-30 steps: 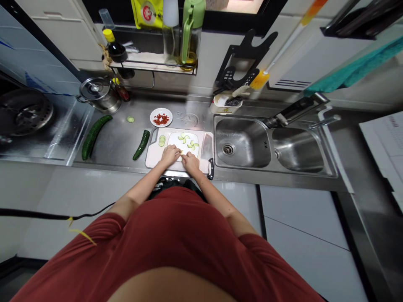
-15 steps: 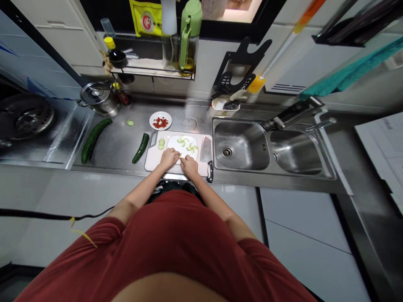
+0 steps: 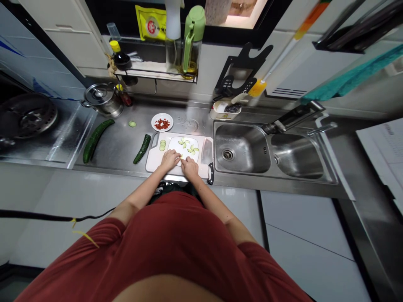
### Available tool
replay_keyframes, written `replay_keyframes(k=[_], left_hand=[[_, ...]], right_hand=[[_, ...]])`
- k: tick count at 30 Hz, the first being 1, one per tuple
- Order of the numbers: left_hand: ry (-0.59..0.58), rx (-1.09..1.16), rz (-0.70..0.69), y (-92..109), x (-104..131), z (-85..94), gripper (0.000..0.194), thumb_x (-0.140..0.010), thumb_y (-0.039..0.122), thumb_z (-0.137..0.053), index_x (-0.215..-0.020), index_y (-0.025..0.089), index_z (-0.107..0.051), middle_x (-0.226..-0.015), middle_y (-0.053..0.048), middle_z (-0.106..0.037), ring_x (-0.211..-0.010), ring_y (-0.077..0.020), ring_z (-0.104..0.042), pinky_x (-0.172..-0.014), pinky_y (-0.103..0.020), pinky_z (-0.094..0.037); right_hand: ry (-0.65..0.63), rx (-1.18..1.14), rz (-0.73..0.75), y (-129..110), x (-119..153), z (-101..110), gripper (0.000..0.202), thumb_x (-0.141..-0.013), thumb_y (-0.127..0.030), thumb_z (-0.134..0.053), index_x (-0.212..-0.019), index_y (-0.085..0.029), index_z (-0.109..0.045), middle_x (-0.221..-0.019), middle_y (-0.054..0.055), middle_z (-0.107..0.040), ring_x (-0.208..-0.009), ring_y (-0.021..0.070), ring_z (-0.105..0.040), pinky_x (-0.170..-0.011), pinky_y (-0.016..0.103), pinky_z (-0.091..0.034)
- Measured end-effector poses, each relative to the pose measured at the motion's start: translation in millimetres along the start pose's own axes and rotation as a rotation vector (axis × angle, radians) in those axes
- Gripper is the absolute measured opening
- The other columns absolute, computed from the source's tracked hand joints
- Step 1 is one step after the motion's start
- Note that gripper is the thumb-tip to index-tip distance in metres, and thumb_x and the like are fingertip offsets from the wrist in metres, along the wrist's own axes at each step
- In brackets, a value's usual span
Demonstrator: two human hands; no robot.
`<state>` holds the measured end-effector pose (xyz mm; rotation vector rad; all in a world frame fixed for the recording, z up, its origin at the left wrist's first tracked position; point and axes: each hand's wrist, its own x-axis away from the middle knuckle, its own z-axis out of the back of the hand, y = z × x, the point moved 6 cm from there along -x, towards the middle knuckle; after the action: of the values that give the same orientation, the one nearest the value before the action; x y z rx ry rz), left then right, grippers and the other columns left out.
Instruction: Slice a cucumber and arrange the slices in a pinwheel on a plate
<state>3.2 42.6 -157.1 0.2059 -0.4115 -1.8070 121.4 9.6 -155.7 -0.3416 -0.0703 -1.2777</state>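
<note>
A white plate [image 3: 175, 144] sits on a pale cutting board [image 3: 154, 164], bearing cut cucumber slices [image 3: 193, 149] fanned into two pinwheel shapes. At its near edge, my left hand [image 3: 170, 160] and my right hand [image 3: 190, 168] meet with fingertips close together. Between them shows a small pale-green cucumber slice [image 3: 181, 156], partly hidden by the fingers. More round cucumber slices [image 3: 162, 145] lie on the board left of the plate. Along the board's right side rests a kitchen knife [image 3: 210, 173], its black handle toward me.
Left of the board lie a cut cucumber [image 3: 142, 149] and a longer whole cucumber [image 3: 97, 140]. Behind it stands a small plate [image 3: 170, 120] of chopped red pieces. A lidded pot [image 3: 105, 102] is at the back left. To the right is a double sink [image 3: 244, 167].
The whole view has shifted slightly downward as the head tilts. Both hands keep nearly the same pose at the plate's near edge, and the slices stay in place.
</note>
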Motion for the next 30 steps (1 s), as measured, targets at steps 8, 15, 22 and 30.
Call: replay_keyframes(k=[8,15,22,30], left_hand=[[0.015,-0.006,0.000,0.5,-1.0,-0.2,0.025,-0.090,0.034,-0.052,-0.105,0.025,-0.070,-0.099,-0.009,-0.060,-0.100,-0.0248,-0.051,-0.088,-0.037,-0.039],[0.004,0.001,0.021,0.9,-0.8,0.5,0.026,-0.090,0.035,-0.052,-0.106,0.025,-0.070,-0.101,-0.009,-0.061,-0.101,-0.0252,-0.051,-0.089,-0.038,-0.038],[0.008,0.000,0.036,1.9,0.0,1.8,0.026,-0.090,0.035,-0.052,-0.105,0.025,-0.071,-0.102,-0.009,-0.061,-0.102,-0.0254,-0.052,-0.088,-0.038,-0.038],[0.124,0.194,0.102,-9.6,0.5,5.2,0.024,-0.090,0.031,-0.051,-0.101,0.022,-0.070,-0.097,-0.006,-0.065,-0.098,-0.0204,-0.056,-0.091,-0.032,-0.041]], right_hand=[[0.004,0.013,0.009,0.1,-0.3,-0.1,0.035,-0.099,-0.031,-0.035,-0.122,-0.026,-0.062,-0.114,0.009,-0.053,-0.101,0.0214,-0.048,-0.078,0.028,-0.041],[-0.006,0.013,0.013,0.1,-1.8,-0.6,0.035,-0.099,-0.031,-0.035,-0.120,-0.025,-0.062,-0.114,0.009,-0.054,-0.101,0.0215,-0.049,-0.078,0.029,-0.042],[-0.012,0.000,0.016,1.1,-2.6,2.4,0.034,-0.098,-0.030,-0.036,-0.120,-0.027,-0.063,-0.114,0.009,-0.054,-0.102,0.0215,-0.050,-0.079,0.029,-0.042],[0.056,-0.147,-0.006,13.2,-2.7,8.0,0.039,-0.098,-0.029,-0.036,-0.132,-0.026,-0.057,-0.113,0.007,-0.056,-0.103,0.0196,-0.052,-0.082,0.026,-0.041]])
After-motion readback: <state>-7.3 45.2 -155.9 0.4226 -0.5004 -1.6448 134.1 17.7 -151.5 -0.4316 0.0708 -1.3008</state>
